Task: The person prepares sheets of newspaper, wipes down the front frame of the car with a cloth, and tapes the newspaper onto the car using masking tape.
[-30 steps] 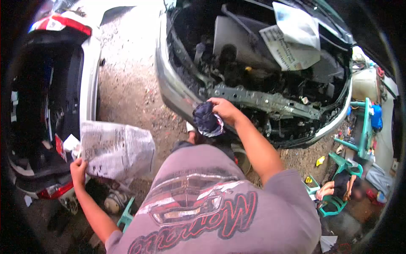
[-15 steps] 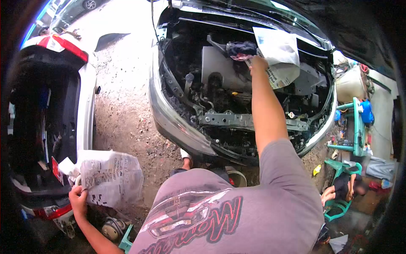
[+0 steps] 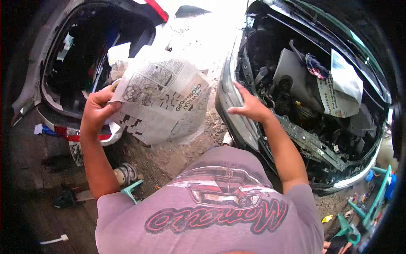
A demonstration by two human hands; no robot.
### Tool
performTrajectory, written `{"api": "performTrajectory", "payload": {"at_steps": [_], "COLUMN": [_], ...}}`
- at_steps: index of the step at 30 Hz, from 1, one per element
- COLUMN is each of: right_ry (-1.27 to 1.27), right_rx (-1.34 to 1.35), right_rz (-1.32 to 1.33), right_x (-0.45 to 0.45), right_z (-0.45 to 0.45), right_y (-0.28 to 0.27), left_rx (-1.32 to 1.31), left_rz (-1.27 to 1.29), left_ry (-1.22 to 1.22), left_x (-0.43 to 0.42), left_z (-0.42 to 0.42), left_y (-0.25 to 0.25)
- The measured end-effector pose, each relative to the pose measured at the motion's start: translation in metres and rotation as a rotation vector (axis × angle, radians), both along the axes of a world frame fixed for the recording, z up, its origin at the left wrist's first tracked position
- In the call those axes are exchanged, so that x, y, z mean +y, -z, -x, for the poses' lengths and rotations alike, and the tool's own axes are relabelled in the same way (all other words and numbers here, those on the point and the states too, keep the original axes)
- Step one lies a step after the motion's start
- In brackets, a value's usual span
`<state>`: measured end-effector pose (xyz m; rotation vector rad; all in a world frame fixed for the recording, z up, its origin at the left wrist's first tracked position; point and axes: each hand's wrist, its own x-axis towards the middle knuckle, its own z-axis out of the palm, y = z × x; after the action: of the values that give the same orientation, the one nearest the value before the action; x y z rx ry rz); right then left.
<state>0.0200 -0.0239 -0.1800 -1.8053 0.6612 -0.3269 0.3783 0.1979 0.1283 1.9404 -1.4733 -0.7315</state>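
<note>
My left hand [image 3: 98, 111] is closed on the edge of a sheet of newspaper [image 3: 169, 97], thumb in front. The sheet hangs out to the right, printed with a comic strip and a crossword. The pale curved rim of a ring [image 3: 113, 86], perhaps a tape roll, shows behind the same fingers. My right hand [image 3: 253, 108] is open, thumb and fingers apart, beside the front of a car [image 3: 237, 114] with its engine bay exposed. In that bay lie another newspaper sheet [image 3: 342, 95] and a dark bundled cloth [image 3: 316, 67].
A second car's open rear [image 3: 50, 99] stands on the left, its tail light [image 3: 72, 133] low down. Gravel ground [image 3: 169, 163] runs between the cars. Green plastic furniture [image 3: 377, 197] and a yellow object [image 3: 327, 219] are at the lower right, near part of another person.
My right hand has left the dark cloth in the engine bay and come back left, opening. My left hand has raised the newspaper, and the view has swung left.
</note>
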Motion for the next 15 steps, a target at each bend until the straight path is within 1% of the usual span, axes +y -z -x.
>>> {"api": "performTrajectory", "payload": {"at_steps": [1,3,4,6,7,9,10,11,13,14,15], "right_ry": [0.017,-0.055,-0.034,0.025,0.045,-0.025,0.026,0.048,0.121,0.26,0.397], "right_rx": [-0.007,-0.134,-0.13,-0.26,-0.256,-0.305,-0.383,-0.375,-0.25,-0.236,-0.185], "right_rz": [0.011,0.026,0.036,-0.034,-0.024,-0.242,-0.291,-0.28,-0.242,-0.193,-0.199], "right_x": [0.002,0.004,0.009,0.014,0.015,0.017,0.024,0.025,0.017,0.019,0.017], "right_z": [-0.008,-0.019,-0.023,-0.021,-0.022,-0.014,-0.003,0.018,0.082,0.117,0.154], "right_y": [-0.001,-0.002,-0.009,-0.026,-0.029,-0.031,-0.03,-0.029,-0.044,-0.057,-0.055], "left_rx": [0.02,0.038,0.024,-0.028,-0.022,0.023,0.095,0.108,0.113,0.108,0.093], "left_rz": [0.038,0.054,0.055,0.075,0.082,0.085,0.109,0.115,0.149,0.13,0.091], "left_ry": [0.013,0.035,0.046,0.087,0.107,0.088,0.069,0.091,0.102,0.027,0.022], "left_x": [-0.001,-0.001,-0.001,-0.01,-0.012,-0.013,-0.013,-0.017,-0.026,-0.038,-0.048], "left_z": [0.005,-0.001,-0.006,0.01,0.007,-0.002,0.006,0.005,-0.002,0.011,0.017], "left_y": [-0.004,-0.007,-0.007,-0.018,-0.017,-0.01,-0.007,-0.002,0.012,0.017,0.024]}}
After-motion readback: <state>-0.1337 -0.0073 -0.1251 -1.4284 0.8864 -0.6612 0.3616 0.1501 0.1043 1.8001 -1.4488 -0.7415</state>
